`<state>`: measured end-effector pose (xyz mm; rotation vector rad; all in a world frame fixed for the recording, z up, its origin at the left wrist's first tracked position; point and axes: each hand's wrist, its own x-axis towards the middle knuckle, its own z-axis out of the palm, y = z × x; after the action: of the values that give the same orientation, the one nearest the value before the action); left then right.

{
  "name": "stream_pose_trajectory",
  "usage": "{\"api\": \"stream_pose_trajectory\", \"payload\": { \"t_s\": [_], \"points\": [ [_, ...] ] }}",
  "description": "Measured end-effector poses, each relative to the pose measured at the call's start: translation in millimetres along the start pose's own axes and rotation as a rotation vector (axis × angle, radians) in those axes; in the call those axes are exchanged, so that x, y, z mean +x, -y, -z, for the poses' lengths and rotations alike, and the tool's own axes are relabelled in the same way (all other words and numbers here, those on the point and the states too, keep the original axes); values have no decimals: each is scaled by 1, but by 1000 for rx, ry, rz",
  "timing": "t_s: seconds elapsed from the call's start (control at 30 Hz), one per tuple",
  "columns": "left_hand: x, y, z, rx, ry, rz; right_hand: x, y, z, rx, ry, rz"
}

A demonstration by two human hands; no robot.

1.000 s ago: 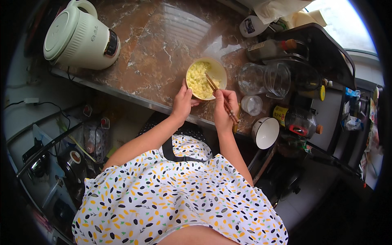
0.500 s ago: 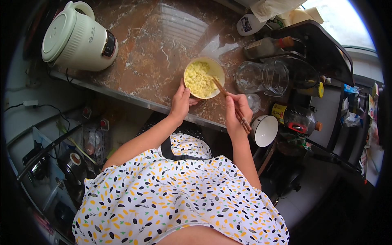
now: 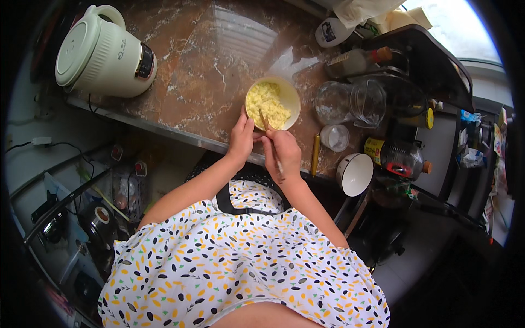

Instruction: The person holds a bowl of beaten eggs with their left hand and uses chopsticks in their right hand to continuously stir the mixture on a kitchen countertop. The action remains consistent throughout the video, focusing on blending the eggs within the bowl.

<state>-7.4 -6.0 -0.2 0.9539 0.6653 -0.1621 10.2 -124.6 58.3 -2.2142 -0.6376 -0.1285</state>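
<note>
Cream walls on the bowl [image 3: 290, 99], just inside the front edge of the worktop [image 3: 191, 71], with left hand [image 3: 240, 138] at its near left side. Compared with half a second ago, right hand [image 3: 286, 150] now shifted leftward, from the right of the bowl to its near side, very near to the left hand. Chopsticks [image 3: 263, 118] also moved, from the right part of the food [image 3: 266, 103] to its near middle part; by judgement, meaning contact with another portion of the same heap. Uncovered by this shift, at the front edge: thin yellow stick [image 3: 315, 155], and just beside it, clear cup [image 3: 334, 138] now more fully in view.

As for the food, pale yellow with slightly greenish patches, lumpy and, by look, soft and a little moist. Heaped more to the left and near sides of the bowl, leaving the far right wall bare.

Fingers of the right hand gathered together, pinching the chopsticks, with back ends pointing toward the wrist. Fingers of the left hand against the outer wall, partly hidden below; cannot tell how spread. Also not possible to tell whether bowl resting on the worktop or slightly lifted.
</note>
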Motion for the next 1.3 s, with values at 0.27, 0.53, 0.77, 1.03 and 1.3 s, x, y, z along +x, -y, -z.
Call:
{"api": "stream_pose_trajectory", "payload": {
  "t_s": [0.27, 0.53, 0.77, 1.03, 1.3],
  "points": [
    [-2, -3, -2, 30, -7, 18, 7, 2, 31, 206, 33, -300],
    [0, -1, -1, 64, -8, 3, 24, -2, 69, 57, -63, -448],
    [-1, -2, -3, 51, -4, -3, 11, 4, 34, -6, -17, -464],
    [0, -1, -1, 48, -4, 9, 9, 12, 21, 63, -35, -325],
    [1, 2, -1, 63, -65, 0, 1, 5, 5, -85, 143, 138]
  ]
}}
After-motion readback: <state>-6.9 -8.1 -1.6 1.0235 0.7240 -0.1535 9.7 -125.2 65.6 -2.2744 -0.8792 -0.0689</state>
